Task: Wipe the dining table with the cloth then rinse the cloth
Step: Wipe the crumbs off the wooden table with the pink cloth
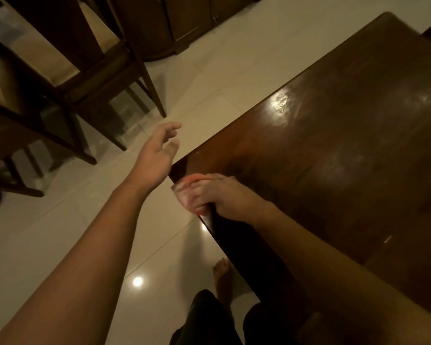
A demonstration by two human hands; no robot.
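Note:
The dark wooden dining table [334, 150] fills the right side, its near corner pointing toward me. My right hand [224, 197] presses a pink and white cloth [188, 192] against that corner, with the cloth wrapped over the table's edge. My left hand [157, 155] hovers in the air just left of the corner, above the floor, fingers spread and holding nothing. The table top shows shiny damp streaks under the light.
Dark wooden chairs [67, 78] with pale seats stand on the glossy tiled floor at the upper left. A dark cabinet [164, 26] is at the back. My bare foot [223, 277] and dark shorts are beside the table's near edge.

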